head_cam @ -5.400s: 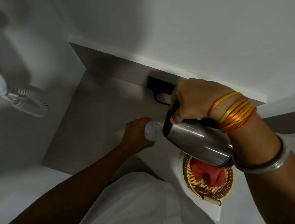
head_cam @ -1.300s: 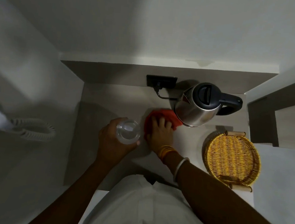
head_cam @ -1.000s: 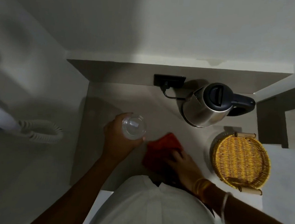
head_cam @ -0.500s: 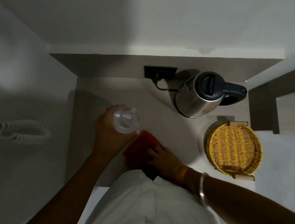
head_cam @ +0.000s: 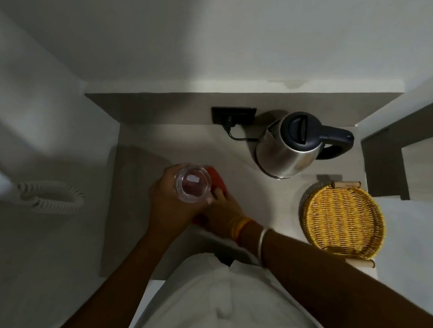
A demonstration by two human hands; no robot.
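Observation:
My left hand (head_cam: 166, 206) grips a clear drinking glass (head_cam: 192, 184) from the side and holds it upright above the pale counter (head_cam: 180, 145). Under and just right of the glass lies a red cloth (head_cam: 218, 181), partly hidden by the glass and both hands. My right hand (head_cam: 223, 211), with orange bangles and a silver bangle at the wrist, presses flat on that cloth against the counter. A steel electric kettle (head_cam: 287, 151) with a dark lid and handle stands at the back right, its cord running to a black wall socket (head_cam: 234, 115).
An empty yellow wicker basket (head_cam: 342, 222) sits at the counter's right, in front of the kettle. A coiled white phone cord (head_cam: 50, 196) hangs at the left wall. Walls close the counter in at the back and left; a white surface (head_cam: 418, 234) adjoins on the right.
The kettle, earlier tilted in my right hand, now stands on the counter. The red cloth left the basket; my right hand has slid it across the counter toward the glass.

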